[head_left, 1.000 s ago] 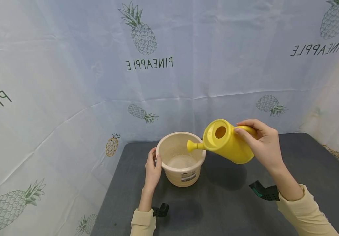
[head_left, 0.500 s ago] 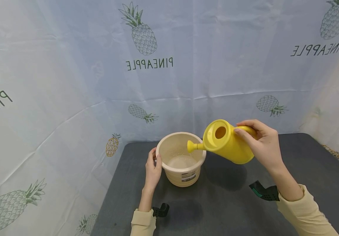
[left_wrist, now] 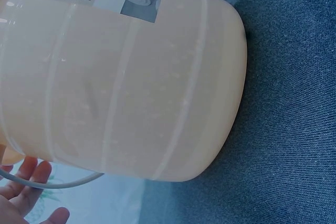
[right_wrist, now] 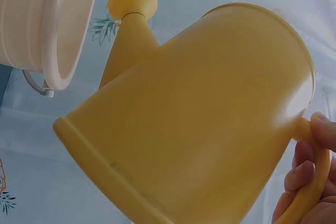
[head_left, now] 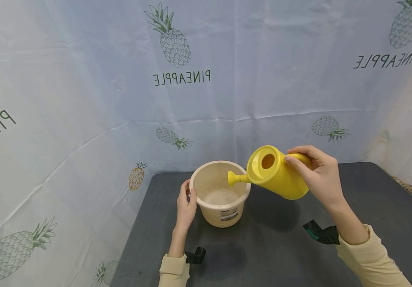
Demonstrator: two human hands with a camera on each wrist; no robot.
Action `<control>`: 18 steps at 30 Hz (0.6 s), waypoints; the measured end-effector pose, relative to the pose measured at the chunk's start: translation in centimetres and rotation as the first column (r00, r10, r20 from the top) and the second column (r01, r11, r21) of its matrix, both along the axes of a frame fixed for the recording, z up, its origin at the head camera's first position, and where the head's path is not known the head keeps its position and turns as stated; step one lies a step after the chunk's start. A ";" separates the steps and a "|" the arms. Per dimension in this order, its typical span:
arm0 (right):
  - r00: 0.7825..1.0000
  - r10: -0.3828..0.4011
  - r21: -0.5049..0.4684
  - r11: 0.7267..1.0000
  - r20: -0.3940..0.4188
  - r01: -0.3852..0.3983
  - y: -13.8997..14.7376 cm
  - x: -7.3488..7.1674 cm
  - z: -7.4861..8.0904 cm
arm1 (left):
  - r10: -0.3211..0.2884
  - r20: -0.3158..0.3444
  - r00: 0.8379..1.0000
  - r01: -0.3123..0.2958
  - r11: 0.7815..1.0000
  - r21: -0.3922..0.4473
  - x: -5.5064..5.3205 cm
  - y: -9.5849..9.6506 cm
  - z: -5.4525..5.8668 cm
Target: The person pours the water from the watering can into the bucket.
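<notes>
A cream plastic bucket (head_left: 220, 215) stands upright on the dark table. My left hand (head_left: 185, 209) holds its rim at the left, with the thumb at the near side. Fingertips (left_wrist: 26, 170) lie beside the bucket's thin grey handle (left_wrist: 63, 184) in the left wrist view. My right hand (head_left: 322, 175) grips the handle of a yellow watering can (head_left: 281, 175), tilted left in the air. Its spout's rose (right_wrist: 134, 1) is over the bucket's right rim. A faint thin streak leaves the rose toward the bucket in the right wrist view. Inside the bucket, the pale bottom shows small specks.
The dark cloth-covered table (head_left: 263, 255) extends forward and to both sides. A pale curtain (head_left: 263, 79) printed with pineapples hangs behind and beside it. Black wrist straps (head_left: 196, 255) are on both arms.
</notes>
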State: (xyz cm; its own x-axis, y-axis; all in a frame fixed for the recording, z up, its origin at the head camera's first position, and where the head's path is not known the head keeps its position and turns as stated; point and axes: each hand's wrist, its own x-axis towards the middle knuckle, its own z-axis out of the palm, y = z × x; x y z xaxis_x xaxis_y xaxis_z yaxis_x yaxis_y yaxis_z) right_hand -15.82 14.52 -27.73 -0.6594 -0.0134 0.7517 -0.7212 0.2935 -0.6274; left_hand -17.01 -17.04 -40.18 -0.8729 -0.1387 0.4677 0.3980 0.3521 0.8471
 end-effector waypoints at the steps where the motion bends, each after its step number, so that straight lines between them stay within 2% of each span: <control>1: 1.000 -0.001 -0.002 1.000 0.003 0.001 0.0 0.0 0.0 | -0.001 -0.001 1.000 0.001 1.000 0.001 0.0 0.0 0.0; 18: 1.000 0.007 0.004 1.000 -0.022 -0.007 0.1 -0.2 0.0 | 0.009 -0.009 1.000 -0.009 1.000 -0.008 0.0 0.0 0.0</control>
